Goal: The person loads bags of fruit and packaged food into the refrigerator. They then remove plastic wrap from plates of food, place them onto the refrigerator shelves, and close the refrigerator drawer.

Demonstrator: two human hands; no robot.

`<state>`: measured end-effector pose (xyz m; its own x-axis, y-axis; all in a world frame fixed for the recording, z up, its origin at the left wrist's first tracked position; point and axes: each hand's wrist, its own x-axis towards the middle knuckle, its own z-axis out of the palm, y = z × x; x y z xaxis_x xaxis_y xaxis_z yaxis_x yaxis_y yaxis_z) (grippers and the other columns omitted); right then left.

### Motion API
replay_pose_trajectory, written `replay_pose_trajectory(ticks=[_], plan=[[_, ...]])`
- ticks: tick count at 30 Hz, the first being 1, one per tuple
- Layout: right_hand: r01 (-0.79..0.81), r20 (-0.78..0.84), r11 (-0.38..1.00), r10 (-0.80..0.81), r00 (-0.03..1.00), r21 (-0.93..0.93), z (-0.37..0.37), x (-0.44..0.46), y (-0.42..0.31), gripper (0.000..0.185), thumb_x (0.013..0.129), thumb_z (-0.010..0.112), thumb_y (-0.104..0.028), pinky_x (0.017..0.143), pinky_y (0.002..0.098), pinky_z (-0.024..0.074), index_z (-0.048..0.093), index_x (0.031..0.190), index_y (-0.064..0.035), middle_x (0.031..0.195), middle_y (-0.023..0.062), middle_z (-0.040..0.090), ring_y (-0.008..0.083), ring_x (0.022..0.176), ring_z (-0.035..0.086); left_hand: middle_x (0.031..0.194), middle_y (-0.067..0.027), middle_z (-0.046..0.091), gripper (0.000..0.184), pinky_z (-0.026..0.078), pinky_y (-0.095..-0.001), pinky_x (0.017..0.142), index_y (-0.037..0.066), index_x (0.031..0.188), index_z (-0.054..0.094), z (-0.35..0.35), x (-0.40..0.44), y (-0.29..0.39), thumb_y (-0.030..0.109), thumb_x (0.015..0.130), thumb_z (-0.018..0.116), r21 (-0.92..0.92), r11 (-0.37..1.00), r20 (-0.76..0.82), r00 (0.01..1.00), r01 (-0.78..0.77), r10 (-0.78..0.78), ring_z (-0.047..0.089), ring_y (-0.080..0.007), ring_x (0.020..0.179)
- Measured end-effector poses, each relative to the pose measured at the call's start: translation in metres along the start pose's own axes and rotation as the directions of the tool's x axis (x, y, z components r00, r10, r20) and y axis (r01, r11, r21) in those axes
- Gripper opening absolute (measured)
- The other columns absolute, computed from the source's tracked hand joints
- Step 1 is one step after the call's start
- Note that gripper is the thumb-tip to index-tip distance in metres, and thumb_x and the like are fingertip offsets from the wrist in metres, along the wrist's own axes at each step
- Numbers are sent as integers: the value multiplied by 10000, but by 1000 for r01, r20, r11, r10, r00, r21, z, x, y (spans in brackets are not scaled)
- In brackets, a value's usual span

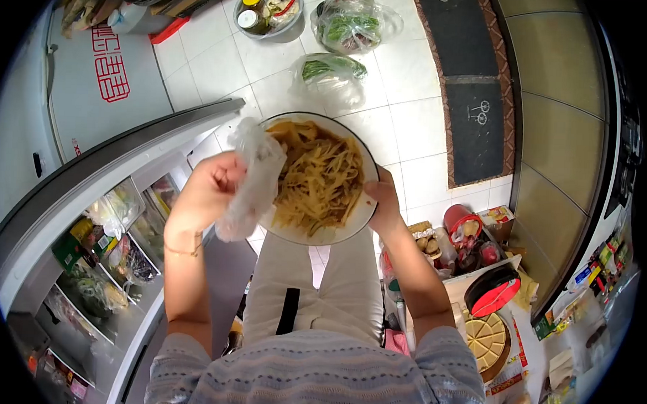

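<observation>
In front of my body is a white plate [271, 227] with a dark rim, filled with pale brown shredded food [321, 177]. My right hand [383, 200] grips the plate's right edge, the thumb on top and the other fingers underneath. With its fingers closed, my left hand [213, 187] holds a crumpled, clear plastic bag [255, 171] by its left side. The bag overlaps the plate's left edge and hides part of it.
An opened fridge door [111, 148] curves around my left, its shelves [111, 266] packed with bagged food. On the tiled floor ahead are a tub of jars [269, 29] and bagged greens [351, 25]. A dark mat [477, 100] lies along cabinets [554, 117]; crowded goods stand at right.
</observation>
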<state>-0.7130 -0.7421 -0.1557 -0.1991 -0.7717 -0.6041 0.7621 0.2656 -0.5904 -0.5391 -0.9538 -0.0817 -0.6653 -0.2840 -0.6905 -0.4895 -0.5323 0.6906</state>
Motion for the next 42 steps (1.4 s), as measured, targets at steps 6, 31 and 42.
replay_pose_trajectory(ticks=[6, 31, 42], plan=[[75, -46, 959, -65, 997, 274, -6, 5, 6, 555, 750, 388, -299, 823, 339, 451, 440, 1161, 71, 1097, 163, 546, 238, 959, 553, 932, -65, 569, 248, 462, -207, 597, 3, 1077, 512, -4, 12, -9, 151, 885, 458, -168, 966, -229, 961, -197, 156, 551, -119, 727], [361, 119, 920, -345, 931, -152, 54, -28, -70, 432, 787, 350, -196, 802, 271, 413, 497, 1098, 65, 990, 115, 579, 170, 878, 529, 690, -156, 594, 555, 444, -358, 594, 101, 1150, 462, 110, -23, 129, 292, 679, 686, 858, 313, 210, 834, -408, 510, 585, -310, 644], [259, 246, 965, -240, 939, -48, 92, -17, -80, 445, 901, 345, -331, 891, 319, 399, 454, 1159, 14, 1103, 104, 542, 174, 1008, 522, 636, -123, 584, 735, 453, -368, 551, 106, 1178, 410, 122, -83, 133, 294, 544, 731, 990, 34, 100, 858, -135, 504, 591, -299, 607]])
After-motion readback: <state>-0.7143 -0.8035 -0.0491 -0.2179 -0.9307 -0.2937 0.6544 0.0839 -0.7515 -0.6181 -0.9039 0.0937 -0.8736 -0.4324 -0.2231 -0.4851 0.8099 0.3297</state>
